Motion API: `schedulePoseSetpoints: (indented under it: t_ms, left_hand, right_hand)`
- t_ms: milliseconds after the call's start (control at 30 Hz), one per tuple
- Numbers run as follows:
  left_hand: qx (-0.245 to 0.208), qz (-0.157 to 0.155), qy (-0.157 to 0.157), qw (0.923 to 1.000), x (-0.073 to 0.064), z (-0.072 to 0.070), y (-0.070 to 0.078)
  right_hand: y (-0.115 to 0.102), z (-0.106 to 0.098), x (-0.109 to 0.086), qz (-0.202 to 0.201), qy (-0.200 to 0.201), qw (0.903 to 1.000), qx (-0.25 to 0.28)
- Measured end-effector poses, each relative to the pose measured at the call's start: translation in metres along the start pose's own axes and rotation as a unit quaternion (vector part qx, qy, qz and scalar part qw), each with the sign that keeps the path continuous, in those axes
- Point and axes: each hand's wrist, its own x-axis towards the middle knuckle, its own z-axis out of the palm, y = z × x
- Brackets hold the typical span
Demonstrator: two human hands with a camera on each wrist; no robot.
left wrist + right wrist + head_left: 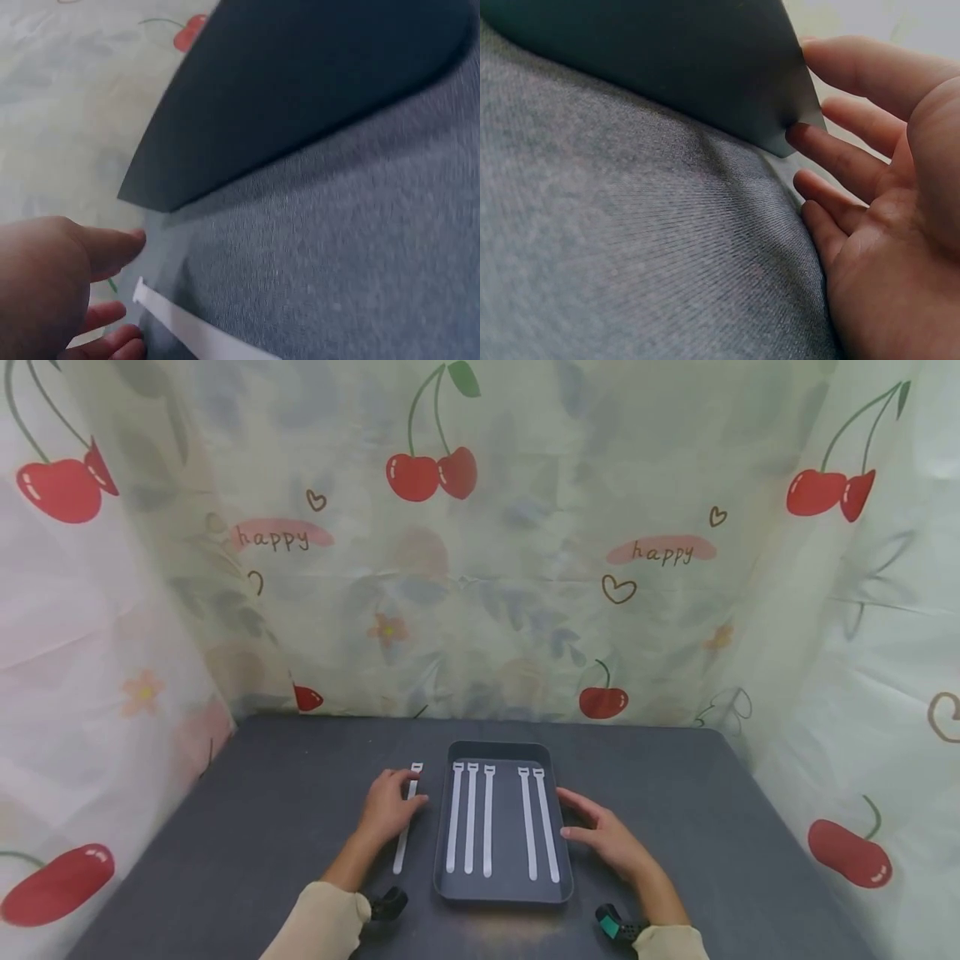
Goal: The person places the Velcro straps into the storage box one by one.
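Note:
A dark grey tray holds several white cable straps with slotted heads, three such as this strap on its left and two on its right, like this one. Another white strap lies on the table left of the tray. Over its upper part is my left hand, thumb and fingers apart; in the left wrist view a gap shows between the fingers and the strap. My right hand is at the tray's right side, its fairly straight fingertips touching the outer wall.
Dark grey cloth covers the table. A pale curtain printed with cherries stands behind it and at both sides. Each wrist wears a black band, the left band and the right band.

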Motion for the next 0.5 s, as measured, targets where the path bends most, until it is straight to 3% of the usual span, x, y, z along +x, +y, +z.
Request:
schedulePoseSetpoints:
  t_ms: [233, 367, 500]
  left_hand:
    - [0.022, -0.002, -0.004, 0.9997, 0.001, -0.004, -0.013]
    - [0.039, 0.008, -0.005, 0.9992, 0.001, -0.008, -0.016]
    - [0.051, -0.006, -0.002, 0.9987, 0.0, -0.009, -0.015]
  right_hand:
    - [0.0, -0.001, 0.0, -0.001, -0.002, 1.0, 0.002]
    - [-0.003, 0.0, 0.0, 0.002, -0.002, 1.0, 0.0]
    - [-0.005, 0.002, 0.0, 0.007, 0.0, 1.0, -0.002]
